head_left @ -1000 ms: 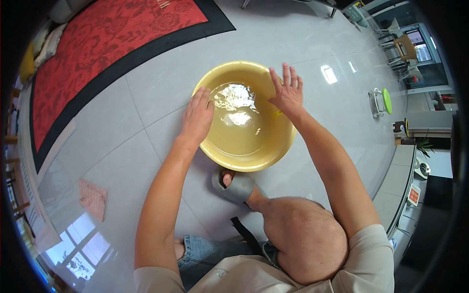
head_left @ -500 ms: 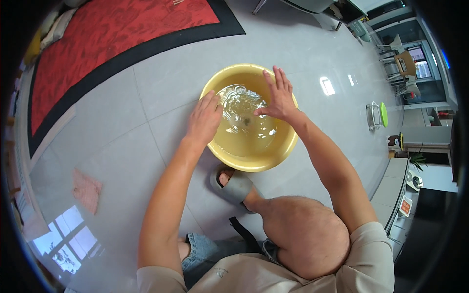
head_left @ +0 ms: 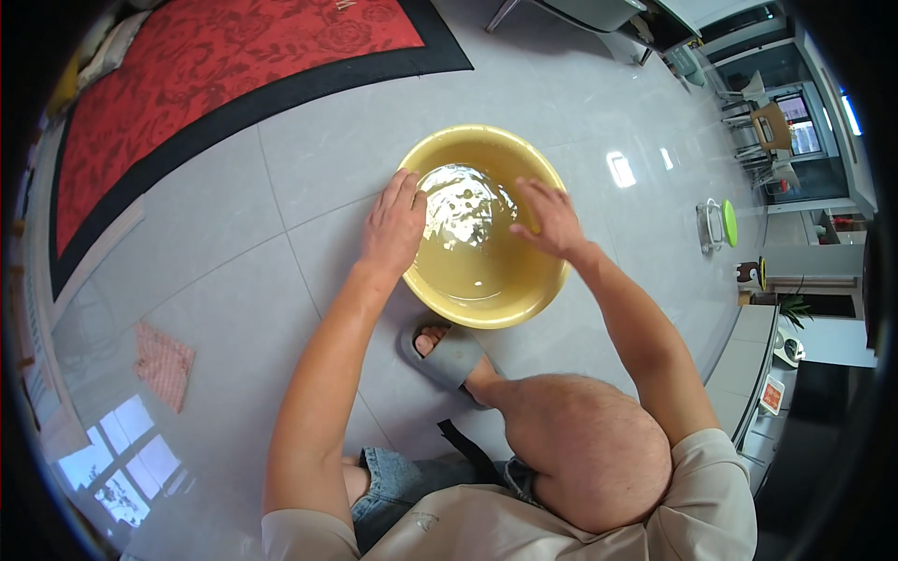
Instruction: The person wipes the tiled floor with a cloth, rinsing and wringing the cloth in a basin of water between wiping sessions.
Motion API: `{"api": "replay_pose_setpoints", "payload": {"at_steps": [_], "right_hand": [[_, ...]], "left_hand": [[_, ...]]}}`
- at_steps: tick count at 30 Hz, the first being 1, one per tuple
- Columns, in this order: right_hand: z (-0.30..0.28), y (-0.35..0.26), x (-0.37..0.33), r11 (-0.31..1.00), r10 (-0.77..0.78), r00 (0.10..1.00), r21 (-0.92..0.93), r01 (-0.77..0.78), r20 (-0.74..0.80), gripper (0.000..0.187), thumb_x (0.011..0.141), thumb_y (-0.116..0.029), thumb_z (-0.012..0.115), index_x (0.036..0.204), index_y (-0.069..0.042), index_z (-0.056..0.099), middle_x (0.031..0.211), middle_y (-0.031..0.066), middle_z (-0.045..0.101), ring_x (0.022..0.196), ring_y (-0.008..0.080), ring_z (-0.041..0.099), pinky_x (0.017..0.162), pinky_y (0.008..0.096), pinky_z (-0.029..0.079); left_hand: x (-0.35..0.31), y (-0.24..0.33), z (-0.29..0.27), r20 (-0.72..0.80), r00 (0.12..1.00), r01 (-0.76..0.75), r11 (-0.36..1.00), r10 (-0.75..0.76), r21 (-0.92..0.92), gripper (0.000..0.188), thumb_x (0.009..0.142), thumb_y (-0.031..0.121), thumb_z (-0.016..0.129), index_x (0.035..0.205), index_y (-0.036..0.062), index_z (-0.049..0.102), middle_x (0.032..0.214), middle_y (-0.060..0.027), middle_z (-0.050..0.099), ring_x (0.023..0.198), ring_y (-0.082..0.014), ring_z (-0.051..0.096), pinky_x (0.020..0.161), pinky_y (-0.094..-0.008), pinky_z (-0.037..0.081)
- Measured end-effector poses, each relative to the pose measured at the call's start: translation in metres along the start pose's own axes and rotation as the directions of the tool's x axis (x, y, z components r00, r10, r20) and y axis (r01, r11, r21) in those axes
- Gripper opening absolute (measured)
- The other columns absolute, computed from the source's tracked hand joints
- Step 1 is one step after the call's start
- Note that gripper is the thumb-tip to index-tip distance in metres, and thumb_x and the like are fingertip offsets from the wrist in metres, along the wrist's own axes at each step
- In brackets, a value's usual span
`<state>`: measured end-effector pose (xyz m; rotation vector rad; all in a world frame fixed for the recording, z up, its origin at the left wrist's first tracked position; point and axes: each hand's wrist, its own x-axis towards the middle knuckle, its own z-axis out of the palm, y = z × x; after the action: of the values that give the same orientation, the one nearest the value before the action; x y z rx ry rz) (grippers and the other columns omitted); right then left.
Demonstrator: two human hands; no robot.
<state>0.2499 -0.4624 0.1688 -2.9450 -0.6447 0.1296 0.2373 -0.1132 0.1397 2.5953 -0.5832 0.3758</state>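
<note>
A round yellow plastic basin (head_left: pixel 482 315) stands on the floor in front of me, with clear, rippling water (head_left: pixel 458 257) in it. Bright reflections glitter on the water surface. My left hand (head_left: pixel 395 224) is at the basin's left rim, its fingers extended over the edge and holding nothing I can see. Above the right side of the basin is my right hand (head_left: pixel 550 220), palm facing inward, thumb apart from the fingers. It is empty and slightly blurred.
My foot in a grey slipper (head_left: pixel 447 357) is close to the basin's near edge. A pink cloth (head_left: pixel 165 366) lies on the tiles at left. A red rug (head_left: pixel 234 84) with a black border covers the far left. Farther right is a green-topped stool (head_left: pixel 729 222).
My right hand has come down and toward me, its fingers less spread. The basin sits slightly farther right at its left rim. Ripples and reflections on the water have changed; my left hand stays almost in place.
</note>
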Motion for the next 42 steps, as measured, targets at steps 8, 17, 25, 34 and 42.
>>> {"api": "replay_pose_setpoints", "payload": {"at_steps": [8, 17, 25, 34, 42], "right_hand": [[0.021, -0.04, 0.007, 0.809, 0.0, 0.917, 0.539, -0.235, 0.399, 0.078, 0.11, -0.069, 0.035, 0.169, -0.018, 0.036, 0.151, 0.0187, 0.063, 0.124, 0.0302, 0.069, 0.108, 0.0426, 0.05], [-0.021, -0.003, 0.027, 0.36, 0.439, 0.828, 0.776, -0.518, 0.349, 0.084, 0.109, -0.074, 0.028, 0.172, -0.019, 0.027, 0.161, 0.0221, 0.05, 0.122, 0.0342, 0.068, 0.099, 0.0455, 0.055], [-0.021, 0.007, 0.029, 0.677, 0.405, 0.893, 0.592, -0.438, 0.198, 0.065, 0.113, -0.059, 0.042, 0.158, -0.013, 0.052, 0.14, 0.0172, 0.066, 0.119, 0.03, 0.069, 0.097, 0.044, 0.058], [-0.009, -0.002, 0.054, 0.717, 0.339, 0.918, 0.575, -0.394, 0.206, 0.06, 0.114, -0.05, 0.045, 0.154, -0.006, 0.055, 0.149, 0.0181, 0.063, 0.131, 0.0331, 0.065, 0.113, 0.0422, 0.049], [0.008, -0.065, 0.122, 0.77, 0.135, 0.981, 0.607, -0.194, 0.143, 0.058, 0.115, -0.041, 0.048, 0.155, 0.001, 0.052, 0.158, 0.0214, 0.055, 0.144, 0.0362, 0.055, 0.12, 0.0419, 0.043]], "left_hand": [[-0.004, -0.001, 0.004, -0.021, 0.999, -0.032, 0.999, 0.032, -0.019, 0.023, 0.097, 0.006, 0.061, 0.117, -0.0007, 0.072, 0.145, -0.015, 0.064, 0.143, -0.0317, 0.054, 0.116, -0.0435, 0.048], [-0.006, -0.012, 0.004, 0.016, 0.999, -0.033, 0.999, 0.033, -0.024, 0.032, 0.09, -0.002, 0.064, 0.121, 0.0018, 0.073, 0.149, -0.0133, 0.06, 0.147, -0.0321, 0.05, 0.117, -0.0455, 0.046], [-0.008, -0.004, -0.009, -0.048, 0.996, 0.082, 0.996, -0.081, 0.029, 0.049, 0.095, 0.001, 0.061, 0.144, 0.0015, 0.058, 0.15, -0.0187, 0.055, 0.141, -0.0312, 0.053, 0.114, -0.0461, 0.049], [-0.004, -0.017, -0.011, 0.137, 0.849, 0.528, 0.821, -0.51, -0.219, 0.059, 0.095, 0.006, 0.061, 0.153, 0.0005, 0.047, 0.12, -0.0262, 0.067, 0.109, -0.0447, 0.07, 0.093, -0.0534, 0.059], [-0.027, -0.079, -0.046, 0.06, 0.804, 0.592, 0.785, -0.592, -0.183, 0.062, 0.095, 0.005, 0.057, 0.156, 0.0054, 0.048, 0.124, -0.0236, 0.064, 0.113, -0.0453, 0.067, 0.096, -0.053, 0.056]]}}
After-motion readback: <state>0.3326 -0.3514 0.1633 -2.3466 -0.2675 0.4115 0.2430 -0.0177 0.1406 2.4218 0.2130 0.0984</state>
